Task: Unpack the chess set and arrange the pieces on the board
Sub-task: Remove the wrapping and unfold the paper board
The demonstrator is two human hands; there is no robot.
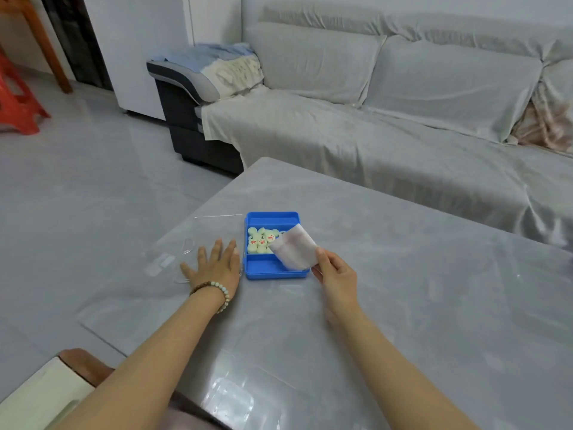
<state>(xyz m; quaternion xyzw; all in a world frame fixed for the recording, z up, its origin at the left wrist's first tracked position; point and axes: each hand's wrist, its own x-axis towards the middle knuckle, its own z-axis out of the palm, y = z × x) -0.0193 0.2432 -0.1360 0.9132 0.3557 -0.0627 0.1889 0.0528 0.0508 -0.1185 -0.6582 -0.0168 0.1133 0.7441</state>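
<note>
An open blue plastic box (pixel 273 270) sits on the grey table, holding several cream round chess pieces (pixel 259 240) with red and dark characters. My right hand (pixel 336 274) pinches a folded white sheet (pixel 293 249), likely the folded board, lifted above the box's right side and hiding some pieces. My left hand (pixel 217 265) lies flat with straight fingers on the clear plastic lid (pixel 189 246), which lies on the table just left of the box.
The grey table (pixel 403 305) has a glossy transparent cover. Behind it stands a sofa (pixel 372 119) under a grey sheet. A red plastic stool (pixel 15 97) stands on the floor at far left. A chair edge (pixel 77 364) shows at bottom left.
</note>
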